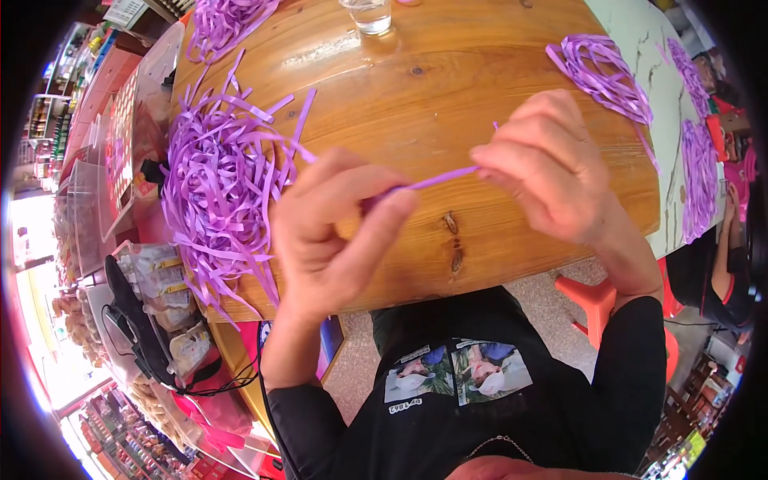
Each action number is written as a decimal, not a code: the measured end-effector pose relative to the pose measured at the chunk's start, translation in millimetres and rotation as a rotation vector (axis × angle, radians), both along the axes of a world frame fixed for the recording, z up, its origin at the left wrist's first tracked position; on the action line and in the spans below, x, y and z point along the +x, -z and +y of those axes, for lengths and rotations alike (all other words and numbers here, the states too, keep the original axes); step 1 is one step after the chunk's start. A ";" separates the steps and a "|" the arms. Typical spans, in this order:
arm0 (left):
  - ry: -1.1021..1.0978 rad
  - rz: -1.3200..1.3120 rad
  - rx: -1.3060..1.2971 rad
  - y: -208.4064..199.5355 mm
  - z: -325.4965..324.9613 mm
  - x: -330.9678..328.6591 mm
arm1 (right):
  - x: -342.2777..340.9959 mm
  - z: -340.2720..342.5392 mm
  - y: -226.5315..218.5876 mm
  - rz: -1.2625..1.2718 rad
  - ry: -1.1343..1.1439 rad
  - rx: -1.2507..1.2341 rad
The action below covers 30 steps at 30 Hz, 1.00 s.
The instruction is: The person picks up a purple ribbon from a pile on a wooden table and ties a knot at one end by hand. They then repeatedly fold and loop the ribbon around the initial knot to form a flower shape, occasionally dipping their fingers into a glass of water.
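Note:
A thin purple ribbon [445, 178] is stretched between my two hands above the wooden table [416, 104]. My left hand [332, 228] pinches it between thumb and forefinger. From the back of that hand the strip appears to run toward a large tangled heap of purple ribbons [220, 176] at the table's left side. My right hand [544, 164] is closed on the other end, its fingers curled. A small purple tip shows just above the right fingers.
A looped bundle of purple ribbons [604, 76] lies at the right edge, and another bundle [228, 24] at the far left. A glass of water [370, 14] stands at the far side. More ribbons [698, 180] lie on a white marbled table. An orange stool [588, 308] is below right.

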<state>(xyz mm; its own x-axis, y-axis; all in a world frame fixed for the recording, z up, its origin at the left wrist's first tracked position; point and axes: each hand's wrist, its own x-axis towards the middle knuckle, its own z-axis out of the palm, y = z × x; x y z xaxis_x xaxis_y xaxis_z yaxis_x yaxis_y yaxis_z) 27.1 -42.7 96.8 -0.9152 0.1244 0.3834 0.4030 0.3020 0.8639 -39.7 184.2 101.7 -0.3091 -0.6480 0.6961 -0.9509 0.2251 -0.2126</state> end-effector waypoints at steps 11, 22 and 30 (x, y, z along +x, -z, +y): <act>-0.389 0.127 -0.125 -11.8 -91.1 59.4 | 17.9 112.7 -22.6 0.006 0.502 -0.107; -0.537 0.038 0.079 13.6 -154.7 73.1 | 16.9 239.6 -5.6 -0.274 0.943 -0.176; -0.148 0.003 1.058 45.1 -160.7 56.4 | 21.6 226.3 5.4 -0.621 0.644 -0.514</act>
